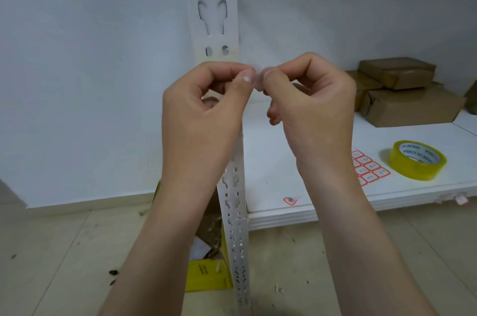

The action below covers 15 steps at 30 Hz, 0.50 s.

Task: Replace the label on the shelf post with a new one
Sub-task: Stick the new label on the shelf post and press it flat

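Between the two thumbs, a small pale label [256, 75] is being pinched: the left hand [204, 109] and right hand [312, 106] are both closing fingertips on it, just in front of the post [215, 24]. It is blurred, so old or new I cannot tell. Judging by this, the task is sitting midway, with sticking or discarding still to do. Farther right on the shelf [322, 202], a loose label [289, 200], the sheet [369, 167] and tape [417, 160] are lying.

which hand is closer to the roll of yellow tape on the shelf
Right. The right hand is raised in front of the shelf, left of the tape roll. The left hand is farther left, before the shelf post.
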{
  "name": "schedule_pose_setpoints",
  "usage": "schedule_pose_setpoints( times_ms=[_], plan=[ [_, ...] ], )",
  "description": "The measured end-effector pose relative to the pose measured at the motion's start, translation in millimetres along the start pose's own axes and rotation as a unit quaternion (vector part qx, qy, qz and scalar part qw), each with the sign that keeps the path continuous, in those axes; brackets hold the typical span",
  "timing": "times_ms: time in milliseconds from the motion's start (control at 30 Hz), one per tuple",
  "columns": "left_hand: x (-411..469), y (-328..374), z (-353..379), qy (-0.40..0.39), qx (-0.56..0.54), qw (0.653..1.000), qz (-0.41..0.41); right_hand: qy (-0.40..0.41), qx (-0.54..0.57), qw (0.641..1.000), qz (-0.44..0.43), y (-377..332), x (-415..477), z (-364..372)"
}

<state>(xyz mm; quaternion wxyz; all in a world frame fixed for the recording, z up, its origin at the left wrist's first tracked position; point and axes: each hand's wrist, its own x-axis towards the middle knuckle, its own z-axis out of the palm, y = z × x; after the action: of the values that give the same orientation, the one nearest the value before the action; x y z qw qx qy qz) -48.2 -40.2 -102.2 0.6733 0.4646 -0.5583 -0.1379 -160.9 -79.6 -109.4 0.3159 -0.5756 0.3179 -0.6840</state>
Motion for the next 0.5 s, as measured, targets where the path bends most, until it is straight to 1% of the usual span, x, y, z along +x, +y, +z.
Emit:
schedule_pose_setpoints(
  times_ms=[267, 367, 500],
  plan=[
    [-2.1, 2.1, -11.2, -0.011, 0.012, 1.0, 0.017, -0.02, -0.019, 1.0, -0.008, -11.7, -6.9, 6.7],
    [-2.0, 0.9, -16.6, -0.015, 0.012, 1.0, 0.02, -0.029, -0.011, 0.999, -0.012, -13.5, -10.7, 8.1],
    [-0.6, -1.9, -26.8, -0.029, 0.016, 0.999, 0.02, -0.055, 0.019, 0.998, 0.003, -15.8, -14.1, 8.4]
  ],
)
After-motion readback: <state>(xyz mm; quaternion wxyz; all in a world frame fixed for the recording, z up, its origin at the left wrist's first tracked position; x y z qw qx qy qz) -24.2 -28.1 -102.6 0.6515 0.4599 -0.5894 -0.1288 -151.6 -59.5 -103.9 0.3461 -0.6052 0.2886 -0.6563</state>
